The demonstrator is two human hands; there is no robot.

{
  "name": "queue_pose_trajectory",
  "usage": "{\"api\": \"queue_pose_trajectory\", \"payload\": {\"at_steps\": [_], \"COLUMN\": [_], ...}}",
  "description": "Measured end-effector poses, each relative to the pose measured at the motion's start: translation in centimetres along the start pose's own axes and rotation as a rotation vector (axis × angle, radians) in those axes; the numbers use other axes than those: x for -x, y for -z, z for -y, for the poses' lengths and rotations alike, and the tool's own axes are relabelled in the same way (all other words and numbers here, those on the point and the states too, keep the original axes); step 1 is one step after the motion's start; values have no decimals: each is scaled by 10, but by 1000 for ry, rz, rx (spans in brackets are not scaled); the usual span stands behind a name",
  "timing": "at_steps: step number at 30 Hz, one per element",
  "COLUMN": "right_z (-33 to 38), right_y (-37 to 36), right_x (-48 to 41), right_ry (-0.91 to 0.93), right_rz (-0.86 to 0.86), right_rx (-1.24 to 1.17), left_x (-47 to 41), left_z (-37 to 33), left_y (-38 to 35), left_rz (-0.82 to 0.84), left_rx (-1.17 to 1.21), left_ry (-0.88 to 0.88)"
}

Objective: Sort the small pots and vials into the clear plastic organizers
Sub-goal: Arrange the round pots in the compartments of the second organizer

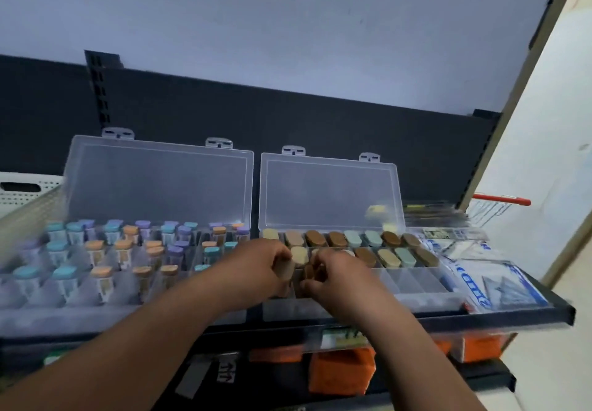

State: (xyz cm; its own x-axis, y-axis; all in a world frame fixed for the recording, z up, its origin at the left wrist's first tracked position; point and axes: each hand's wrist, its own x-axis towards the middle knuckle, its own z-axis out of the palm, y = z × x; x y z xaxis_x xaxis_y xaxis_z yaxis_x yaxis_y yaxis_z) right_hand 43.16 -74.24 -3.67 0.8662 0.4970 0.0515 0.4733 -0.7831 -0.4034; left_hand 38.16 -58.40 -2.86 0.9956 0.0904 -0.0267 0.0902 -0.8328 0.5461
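Note:
Two clear plastic organizers stand open side by side on a dark shelf. The left organizer [121,314] holds several upright vials [96,250] with blue, purple and orange caps. The right organizer [426,301] holds two rows of small pots [368,239] with brown, beige and pale green lids. My left hand [256,266] grips a tan-capped vial [286,269] over the right organizer's left end. My right hand [336,277] is beside it, fingers curled on small brown pots [309,271]; what exactly it holds is partly hidden.
Both lids [330,189] lean back against the dark rear panel. Blue-and-white plastic packets [487,276] lie to the right on the shelf. A white perforated basket [22,189] is at far left. Orange packages [339,372] sit on the shelf below.

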Motion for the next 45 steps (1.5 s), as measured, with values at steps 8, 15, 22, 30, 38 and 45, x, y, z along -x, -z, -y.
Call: {"api": "queue_pose_trajectory", "payload": {"at_steps": [8,15,22,30,38,45], "right_z": [-7,-12,28,134,287,411], "right_y": [-3,2,-5,-47,-108,-171], "right_x": [-7,-6,-6,6,42,74], "right_ry": [122,122,209,322,503,638], "right_rz": [49,32,-132,-92,-49,21], "right_rx": [99,26,86,158,140,108], "left_x": [-5,1,33,123,256,377], "left_z": [-6,-9,13,87,197,279], "left_y": [-8,-7,9,61,132,179], "left_rz": [14,-12,-290,-486,-505,-532], "left_rx": [-301,-391,-353,-474,-532,-564], "left_ry": [61,86,96,238,464,624]}}
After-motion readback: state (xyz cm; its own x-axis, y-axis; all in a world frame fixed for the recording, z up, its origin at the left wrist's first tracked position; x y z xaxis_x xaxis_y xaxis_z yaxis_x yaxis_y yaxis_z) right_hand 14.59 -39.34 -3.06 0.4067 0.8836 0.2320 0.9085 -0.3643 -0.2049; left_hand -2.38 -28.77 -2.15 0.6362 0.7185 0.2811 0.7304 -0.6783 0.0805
